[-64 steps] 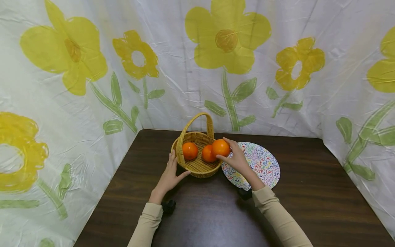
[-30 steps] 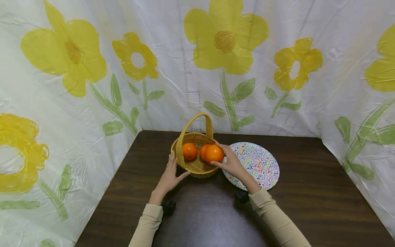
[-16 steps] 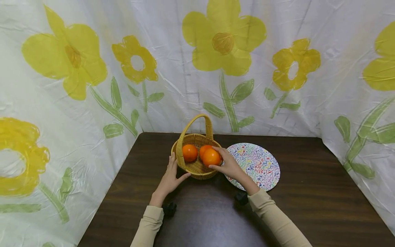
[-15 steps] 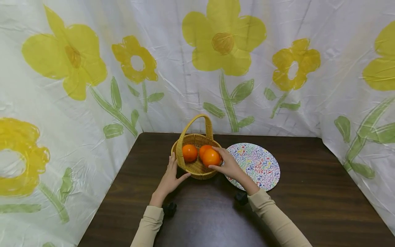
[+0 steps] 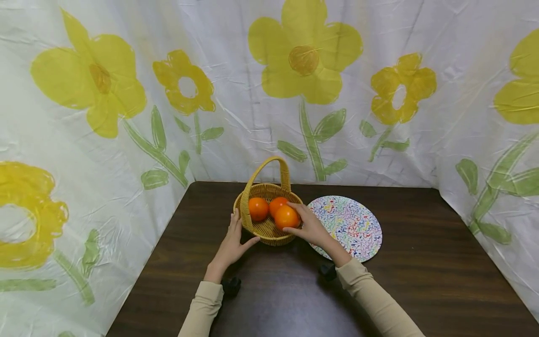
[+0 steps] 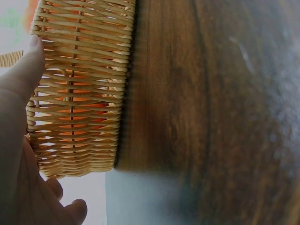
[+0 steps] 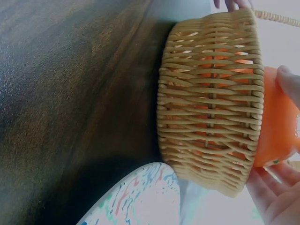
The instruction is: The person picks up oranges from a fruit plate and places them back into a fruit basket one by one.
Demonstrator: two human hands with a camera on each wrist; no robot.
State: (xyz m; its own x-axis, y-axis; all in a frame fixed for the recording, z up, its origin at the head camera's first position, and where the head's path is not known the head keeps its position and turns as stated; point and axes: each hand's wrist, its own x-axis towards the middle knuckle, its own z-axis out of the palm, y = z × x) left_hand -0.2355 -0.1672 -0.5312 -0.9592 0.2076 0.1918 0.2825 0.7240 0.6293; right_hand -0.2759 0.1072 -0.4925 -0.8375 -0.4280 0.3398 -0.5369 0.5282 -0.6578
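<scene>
In the head view, a yellow wicker basket (image 5: 273,239) with an arched handle (image 5: 262,169) stands on the table. One orange (image 5: 258,208) lies at its left side, and a second orange (image 5: 277,204) lies farther back. My right hand (image 5: 311,228) grips a third orange (image 5: 286,218) over the basket's right side. The right wrist view shows this held orange (image 7: 274,124) at rim height, partly above the wicker wall. My left hand (image 5: 229,245) holds the basket's left side, its thumb along the near wall. Its other fingers are partly hidden in the left wrist view.
A round board (image 5: 349,224) with multicoloured squiggles lies flat to the basket's right, partly under my right forearm. The dark wooden table (image 5: 421,262) ends at a flower-printed curtain (image 5: 236,93) behind and at both sides.
My right hand has moved the held orange left and down, from above the basket's right rim to just in front of the back orange. The left hand stays on the basket.
</scene>
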